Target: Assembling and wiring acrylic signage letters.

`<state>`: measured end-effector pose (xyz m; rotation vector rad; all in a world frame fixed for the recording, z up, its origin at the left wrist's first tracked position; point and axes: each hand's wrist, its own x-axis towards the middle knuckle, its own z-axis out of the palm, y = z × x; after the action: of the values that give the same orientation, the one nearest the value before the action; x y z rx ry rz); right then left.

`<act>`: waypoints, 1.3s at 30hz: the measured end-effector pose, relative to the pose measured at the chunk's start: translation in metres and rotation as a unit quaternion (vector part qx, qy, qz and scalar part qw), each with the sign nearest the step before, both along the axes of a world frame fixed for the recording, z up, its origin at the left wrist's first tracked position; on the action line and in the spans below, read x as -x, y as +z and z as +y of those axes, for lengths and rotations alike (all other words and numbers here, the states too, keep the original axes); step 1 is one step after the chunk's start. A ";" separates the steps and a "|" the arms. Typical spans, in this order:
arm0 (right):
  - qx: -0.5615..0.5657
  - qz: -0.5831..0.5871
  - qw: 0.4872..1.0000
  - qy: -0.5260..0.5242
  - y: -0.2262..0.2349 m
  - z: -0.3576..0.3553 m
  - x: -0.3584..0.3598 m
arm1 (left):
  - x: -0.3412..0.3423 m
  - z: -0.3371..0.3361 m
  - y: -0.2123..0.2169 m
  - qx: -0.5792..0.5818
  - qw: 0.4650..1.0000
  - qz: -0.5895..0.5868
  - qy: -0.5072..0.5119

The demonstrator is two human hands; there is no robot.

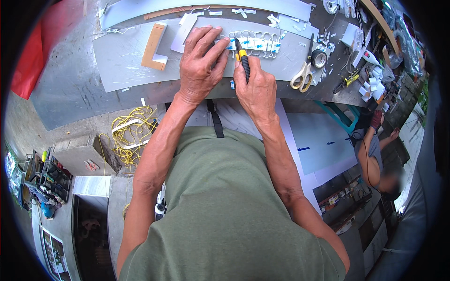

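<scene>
A flat row of white strips with blue print and looped wires [257,43] lies on a grey sheet [122,70] on the worktable. My left hand [201,65] rests over its left end, fingers stretched out and pressing down, hiding that end. My right hand [258,89] is wrapped round a black and yellow utility knife [242,57]. The knife's tip points at the left part of the strips; whether it touches them I cannot tell. Left of my left hand are a pale rounded card [183,33] and a brown and white angled piece [152,49].
Scissors [302,77] and a black tape roll [319,59] lie to the right among white scraps. Farther right are a yellow-handled tool [350,80] and small white blocks [372,86]. Yellow cord [133,136] lies coiled on the floor at left. Another person [370,154] is at the right.
</scene>
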<state>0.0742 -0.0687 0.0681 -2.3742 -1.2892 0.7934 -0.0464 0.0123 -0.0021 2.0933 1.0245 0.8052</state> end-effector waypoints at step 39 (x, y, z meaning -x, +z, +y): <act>0.050 0.010 0.998 -0.036 0.024 -0.007 0.002 | -0.005 -0.002 0.003 0.019 0.999 -0.008 0.030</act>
<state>0.0723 -0.0755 0.0917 -2.4683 -1.1760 0.8754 -0.0419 0.0101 0.0009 2.0298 1.0893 0.8246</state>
